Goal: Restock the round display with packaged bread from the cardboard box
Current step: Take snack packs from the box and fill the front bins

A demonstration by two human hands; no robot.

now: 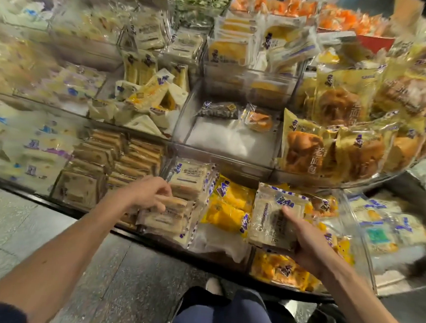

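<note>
My left hand grips a pale packaged bread slice at the top of a stack in the lowest tier of the round display. My right hand holds another clear packet of white bread, thumb on top, above the yellow packets in the neighbouring compartment. The cardboard box is out of view.
Clear acrylic dividers split the tiers into bins of wrapped breads. A middle bin holds only two packets on white paper. Brown buns fill the bin to the right. Grey tiled floor lies at the left; my knees show below.
</note>
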